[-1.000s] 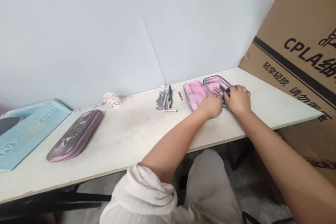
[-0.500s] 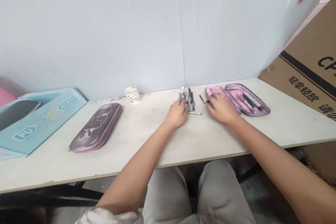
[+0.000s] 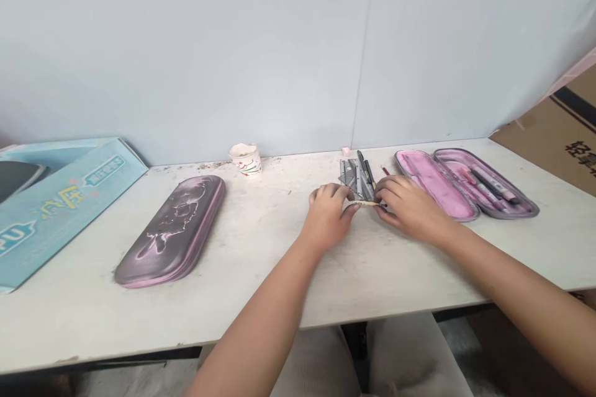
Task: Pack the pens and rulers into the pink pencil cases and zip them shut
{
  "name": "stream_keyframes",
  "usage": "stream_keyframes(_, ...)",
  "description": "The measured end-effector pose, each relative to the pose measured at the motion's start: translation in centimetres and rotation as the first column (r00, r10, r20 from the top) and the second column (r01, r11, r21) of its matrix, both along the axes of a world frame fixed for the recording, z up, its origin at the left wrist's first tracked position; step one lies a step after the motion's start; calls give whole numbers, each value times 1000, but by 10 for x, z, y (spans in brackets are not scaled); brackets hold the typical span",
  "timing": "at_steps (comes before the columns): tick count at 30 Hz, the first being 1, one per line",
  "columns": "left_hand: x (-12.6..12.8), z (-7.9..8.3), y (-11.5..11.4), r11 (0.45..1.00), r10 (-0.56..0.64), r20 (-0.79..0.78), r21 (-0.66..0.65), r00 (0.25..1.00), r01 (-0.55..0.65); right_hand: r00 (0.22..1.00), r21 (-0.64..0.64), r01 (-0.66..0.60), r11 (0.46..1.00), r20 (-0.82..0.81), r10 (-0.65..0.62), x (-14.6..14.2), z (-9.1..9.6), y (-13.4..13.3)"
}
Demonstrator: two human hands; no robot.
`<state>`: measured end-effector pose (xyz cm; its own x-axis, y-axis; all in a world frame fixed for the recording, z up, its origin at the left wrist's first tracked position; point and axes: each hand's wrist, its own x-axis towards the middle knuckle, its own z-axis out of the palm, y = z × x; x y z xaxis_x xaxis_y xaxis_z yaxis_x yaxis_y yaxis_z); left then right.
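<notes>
Between my two hands is a slim pale pencil (image 3: 369, 203) with a dark end. The thumb and fingers of my left hand (image 3: 327, 214) pinch its left end. My right hand (image 3: 410, 203) has its fingers closed at the dark right end. Just beyond my fingers lie grey metal-looking rulers (image 3: 352, 175) with black pens (image 3: 364, 164) alongside. A short dark red pencil (image 3: 385, 170) is partly hidden behind my right hand. To the right of that hand, an open pink-lined pencil case (image 3: 508, 211) holds several pens in one half.
A closed dark pencil case (image 3: 170, 229) with a pink edge lies at left. Behind it stands a paper cup (image 3: 246, 160). A small pale pink block (image 3: 345, 151) sits near the wall. A blue box (image 3: 69, 198) is far left, a cardboard box (image 3: 554, 130) far right.
My right hand has moved left from beside the open case to the pencil. My left hand has shifted from the rulers to the pencil's other end. The view has turned left and closer.
</notes>
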<state>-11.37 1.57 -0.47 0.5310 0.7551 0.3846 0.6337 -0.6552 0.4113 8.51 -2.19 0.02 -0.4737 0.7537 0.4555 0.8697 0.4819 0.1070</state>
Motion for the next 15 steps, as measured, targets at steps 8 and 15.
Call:
stream_keyframes(8, 1, 2, 3, 994, 107, -39, 11, 993, -107, 995, -46, -73, 996, -69, 70, -3, -1, 5)
stream_keyframes(15, 10, 7, -5, 995, 100, -70, 21, 993, -98, 969, -114, -52, 992, -244, 23, 12, -5, 7)
